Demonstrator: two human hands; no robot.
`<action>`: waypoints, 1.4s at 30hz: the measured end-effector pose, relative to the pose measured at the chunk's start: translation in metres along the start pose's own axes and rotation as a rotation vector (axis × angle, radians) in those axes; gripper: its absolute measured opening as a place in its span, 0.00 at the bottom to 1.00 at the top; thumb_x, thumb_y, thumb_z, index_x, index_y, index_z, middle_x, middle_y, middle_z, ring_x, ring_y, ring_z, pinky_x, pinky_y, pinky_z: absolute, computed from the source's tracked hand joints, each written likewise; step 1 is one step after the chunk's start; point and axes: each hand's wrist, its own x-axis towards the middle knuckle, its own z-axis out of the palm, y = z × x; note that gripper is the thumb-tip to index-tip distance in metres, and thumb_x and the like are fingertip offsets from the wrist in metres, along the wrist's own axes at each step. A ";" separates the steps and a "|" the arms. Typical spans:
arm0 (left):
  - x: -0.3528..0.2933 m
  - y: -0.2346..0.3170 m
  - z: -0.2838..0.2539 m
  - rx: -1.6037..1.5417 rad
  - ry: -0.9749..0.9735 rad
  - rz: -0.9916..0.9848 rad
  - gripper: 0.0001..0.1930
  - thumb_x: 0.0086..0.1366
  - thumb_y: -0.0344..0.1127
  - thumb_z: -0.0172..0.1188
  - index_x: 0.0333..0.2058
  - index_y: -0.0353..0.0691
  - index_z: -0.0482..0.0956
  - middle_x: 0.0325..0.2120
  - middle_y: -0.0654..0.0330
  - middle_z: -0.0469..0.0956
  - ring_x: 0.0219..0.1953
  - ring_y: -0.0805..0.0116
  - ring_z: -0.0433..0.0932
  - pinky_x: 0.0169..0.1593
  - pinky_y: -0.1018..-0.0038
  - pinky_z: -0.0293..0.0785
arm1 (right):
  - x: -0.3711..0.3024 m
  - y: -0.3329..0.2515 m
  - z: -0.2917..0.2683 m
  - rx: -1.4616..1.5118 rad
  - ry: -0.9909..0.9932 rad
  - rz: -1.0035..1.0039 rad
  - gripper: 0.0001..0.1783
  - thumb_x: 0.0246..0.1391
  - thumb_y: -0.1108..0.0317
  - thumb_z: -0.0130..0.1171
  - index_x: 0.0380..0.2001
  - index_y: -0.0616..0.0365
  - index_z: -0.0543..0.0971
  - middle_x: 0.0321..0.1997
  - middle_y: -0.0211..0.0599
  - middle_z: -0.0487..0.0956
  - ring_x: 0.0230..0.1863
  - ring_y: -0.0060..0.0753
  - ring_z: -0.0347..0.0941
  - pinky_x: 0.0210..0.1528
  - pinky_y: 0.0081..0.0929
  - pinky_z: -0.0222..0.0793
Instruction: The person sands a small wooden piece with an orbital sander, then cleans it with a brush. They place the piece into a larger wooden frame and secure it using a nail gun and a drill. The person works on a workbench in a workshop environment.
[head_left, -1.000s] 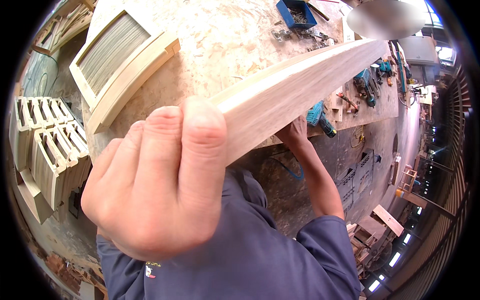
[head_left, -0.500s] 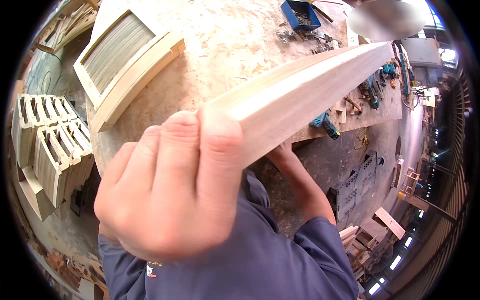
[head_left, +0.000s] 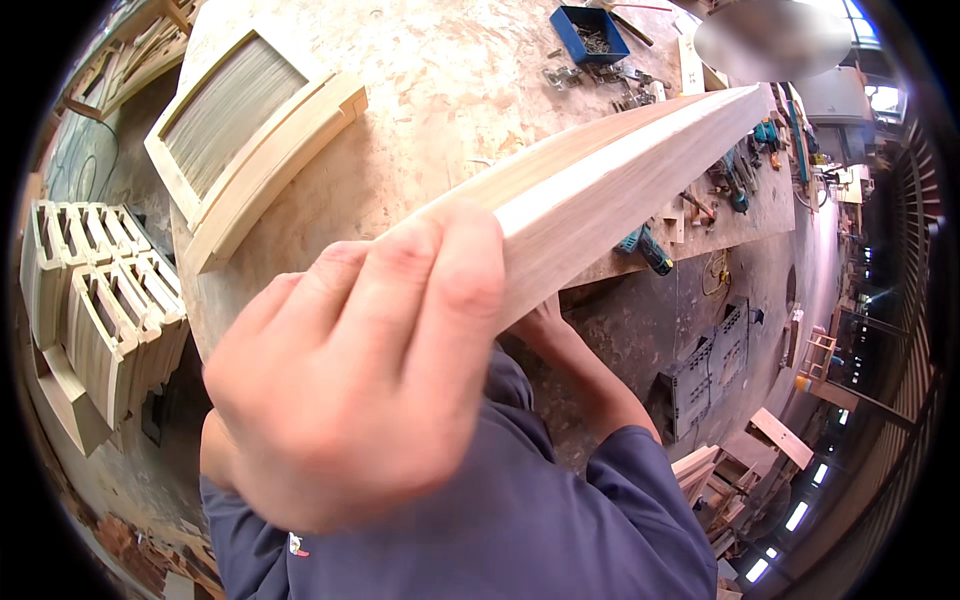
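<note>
A long, pale wooden panel or frame piece point(head_left: 620, 185) is held up close, stretching from the middle of the view toward the upper right. My left hand point(head_left: 350, 365) is closed over its near end, knuckles up. Below the piece, my right hand point(head_left: 540, 318) reaches in from the right; its fingers are hidden behind the wood, so its grip cannot be made out. On the workbench point(head_left: 430, 90) to the left lies a curved wooden frame point(head_left: 275, 180) with a grey-brown panel in it, apart from my hands.
A blue box of screws point(head_left: 590, 35) sits at the far side beside metal hardware. Power tools, one a teal drill point(head_left: 655, 252), lie along the right edge. Stacked wooden frames point(head_left: 110, 300) stand left of the bench. A dark plastic crate point(head_left: 708, 370) is on the floor at right.
My left hand has shifted slightly right along with the near end of the wooden piece. The far end has moved slightly left. My right hand has moved a little left and down.
</note>
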 end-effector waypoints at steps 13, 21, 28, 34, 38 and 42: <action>-0.051 -0.056 0.088 -1.285 0.127 0.041 0.30 0.58 0.31 0.73 0.58 0.27 0.76 0.56 0.40 0.79 0.61 0.42 0.77 0.64 0.53 0.73 | 0.008 0.049 -0.012 -0.140 0.156 0.035 0.34 0.46 0.58 0.73 0.59 0.38 0.75 0.52 0.59 0.74 0.46 0.65 0.77 0.44 0.55 0.76; -0.046 -0.051 0.080 -1.298 0.188 0.125 0.29 0.60 0.28 0.71 0.59 0.27 0.75 0.57 0.40 0.78 0.60 0.43 0.78 0.63 0.57 0.75 | 0.013 0.032 -0.020 -0.095 0.140 0.070 0.21 0.49 0.65 0.68 0.49 0.51 0.83 0.49 0.53 0.81 0.48 0.60 0.78 0.45 0.53 0.76; -0.044 -0.058 0.076 -1.262 0.088 0.134 0.30 0.62 0.28 0.69 0.62 0.28 0.71 0.60 0.40 0.75 0.64 0.41 0.74 0.64 0.56 0.72 | -0.009 -0.003 -0.002 -0.075 0.104 0.023 0.26 0.48 0.66 0.67 0.53 0.57 0.81 0.54 0.60 0.77 0.53 0.65 0.75 0.48 0.52 0.75; -0.043 -0.060 0.076 -1.244 0.086 0.208 0.32 0.63 0.28 0.69 0.64 0.25 0.68 0.61 0.38 0.74 0.66 0.40 0.71 0.68 0.53 0.68 | -0.012 -0.018 -0.006 -0.007 0.075 0.084 0.26 0.49 0.64 0.67 0.53 0.56 0.81 0.55 0.59 0.77 0.53 0.63 0.76 0.49 0.52 0.75; -0.042 -0.060 0.076 -1.220 0.091 0.209 0.32 0.62 0.28 0.69 0.63 0.25 0.69 0.60 0.38 0.74 0.66 0.40 0.71 0.68 0.52 0.68 | -0.019 -0.020 0.007 0.029 0.142 0.077 0.26 0.50 0.59 0.68 0.53 0.56 0.81 0.52 0.56 0.80 0.52 0.59 0.77 0.49 0.51 0.75; -0.040 -0.057 0.078 -1.233 0.120 0.242 0.32 0.61 0.28 0.70 0.63 0.25 0.70 0.59 0.38 0.75 0.65 0.38 0.72 0.67 0.51 0.69 | -0.011 -0.009 -0.007 -0.012 0.010 0.117 0.26 0.52 0.55 0.66 0.53 0.55 0.81 0.49 0.53 0.83 0.51 0.57 0.79 0.49 0.50 0.74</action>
